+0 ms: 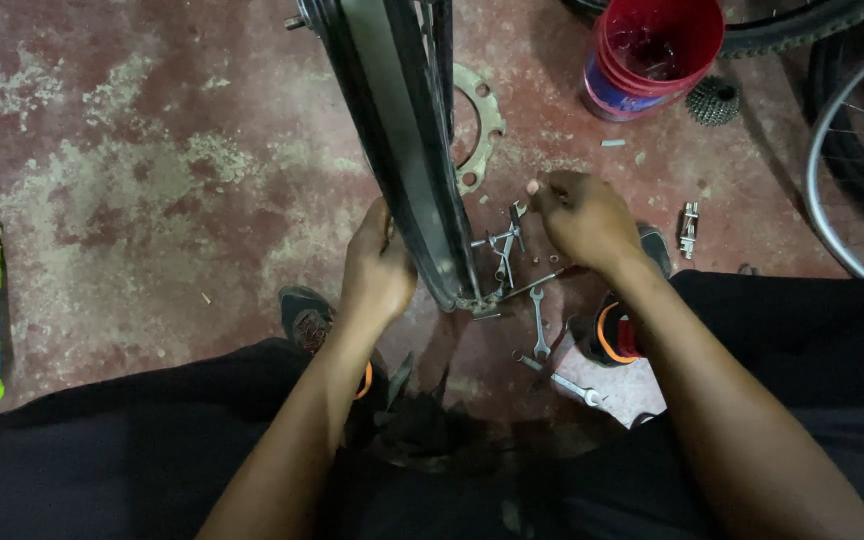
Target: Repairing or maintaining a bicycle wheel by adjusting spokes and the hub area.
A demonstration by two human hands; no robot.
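Your knees in dark trousers fill the bottom of the view, and between them stands the bicycle wheel, upright on the worn red floor with its lowest point just in front of you. Your left hand is wrapped around the tyre and rim low on its left side, holding it steady. Your right hand hovers to the right of the wheel with its fingertips pinched together; whether it holds some small part I cannot tell. Only 1 hand braces the wheel, so if that hold loosens it could tip or roll sideways onto the loose tools and the spanner lying just beside its base. Anything small dropped from your right hand would likely vanish among that scatter or bounce toward your shoes. A flat toothed ring lies behind the wheel, and a red bucket and a sprocket cluster sit well apart, out of harm's way. Mind the second wheel at your right.
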